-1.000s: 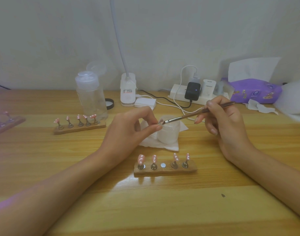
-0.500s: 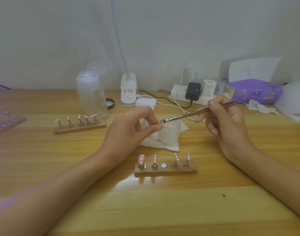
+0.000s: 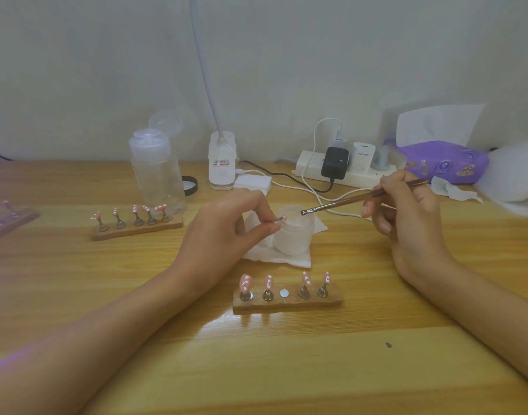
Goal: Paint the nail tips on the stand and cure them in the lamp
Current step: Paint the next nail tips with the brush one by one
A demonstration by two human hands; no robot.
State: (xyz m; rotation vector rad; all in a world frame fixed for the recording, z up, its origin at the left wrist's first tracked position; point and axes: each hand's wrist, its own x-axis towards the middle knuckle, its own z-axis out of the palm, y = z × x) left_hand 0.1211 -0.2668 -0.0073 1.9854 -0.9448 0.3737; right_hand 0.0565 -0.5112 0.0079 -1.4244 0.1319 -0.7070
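The pink tip point(image 3: 283, 218), glossy with white dots and set on a thin metal peg, is held above the middle of the table point(image 3: 107, 295), pinched by its peg between thumb and forefinger of the left hand point(image 3: 226, 232); the remaining fingers curl beneath. Just right of it, apart from it, hangs the dark bristle end of a slim metal brush point(image 3: 346, 202), gripped like a pen by the right hand point(image 3: 406, 217), thumb and first fingers closed around the handle. Both hover over the mouth of a squat frosted white jar point(image 3: 295, 235) standing on a crumpled white tissue point(image 3: 280, 257). Nearer the front edge lies a rough wooden stand point(image 3: 288, 302) with four other tips point(image 3: 245, 283) upright on pegs and a bare round magnet point(image 3: 284, 292) in its middle slot. Between this stand and the front edge runs bare varnished wood with one dark speck point(image 3: 388, 344); the forearms cross it on either side. Towards the left edge sit a second stand point(image 3: 137, 230) with five tips and, cut by the frame, a third point(image 3: 11, 218). Along the back edge stand a clear plastic bottle point(image 3: 158, 172) with flip lid open, a black cap point(image 3: 190, 185), a white desk lamp point(image 3: 223, 163) with gooseneck, a pad stack point(image 3: 252, 182), a power strip point(image 3: 346, 173) with cables trailing towards the right hand, and a purple tissue pack point(image 3: 442, 161).
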